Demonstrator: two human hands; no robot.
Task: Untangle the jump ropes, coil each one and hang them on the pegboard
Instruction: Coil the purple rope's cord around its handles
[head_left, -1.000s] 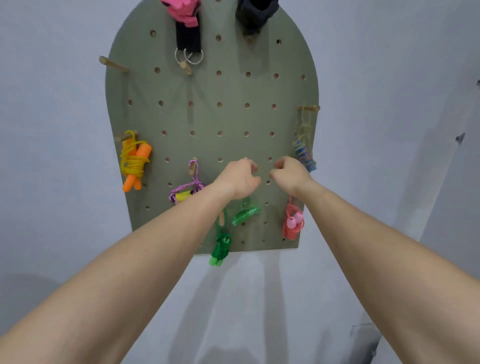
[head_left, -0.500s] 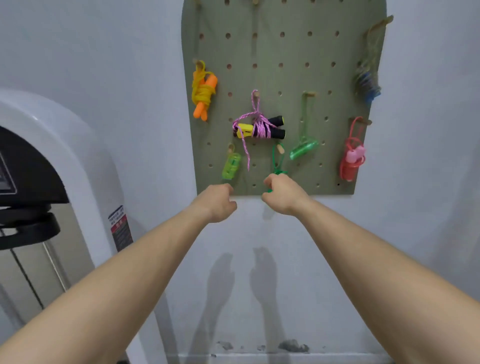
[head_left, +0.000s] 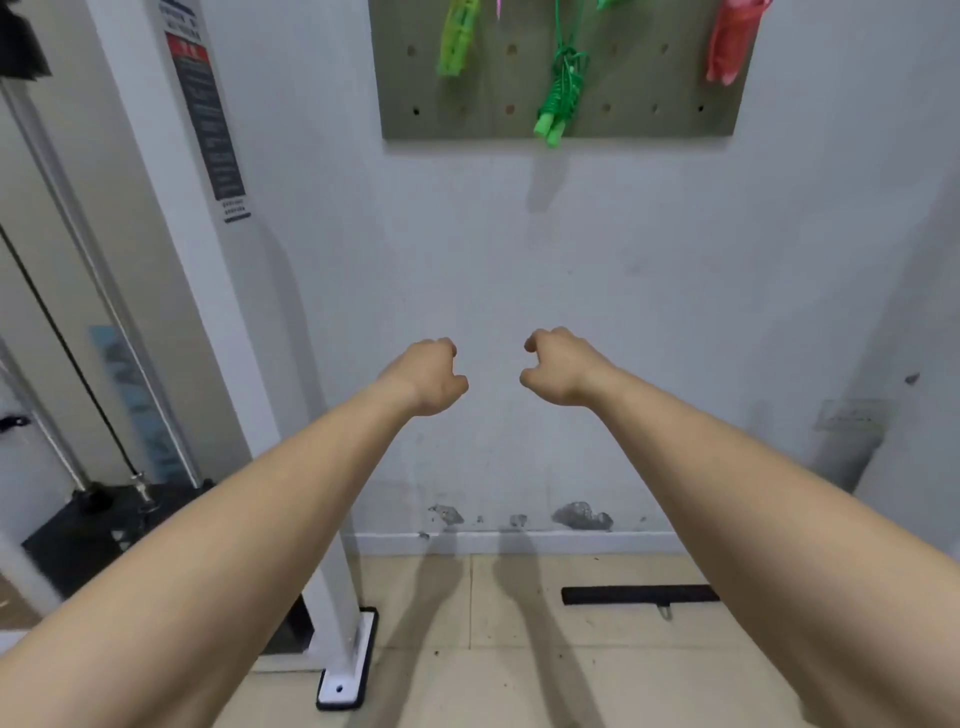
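Only the bottom strip of the green pegboard (head_left: 649, 78) shows at the top of the view, on a white wall. A coiled green jump rope (head_left: 561, 93) hangs on it, its handles reaching below the board's lower edge. A light green handle (head_left: 457, 41) hangs to its left and a red coiled rope (head_left: 732, 41) to its right. My left hand (head_left: 431, 376) and right hand (head_left: 558, 366) are stretched out in front of the wall, well below the board. Their fingers are loosely curled and hold nothing.
A white gym machine post (head_left: 218, 260) with a warning label stands at the left, with its foot plate (head_left: 345, 670) bolted to the tiled floor. Behind it are a cable and a black weight stack (head_left: 104, 525). A black bar (head_left: 639, 595) lies on the floor by the wall.
Both hands have left the pegboard and dropped well below it, holding nothing. The view has tilted down, so most of the board is out of sight and the floor shows.
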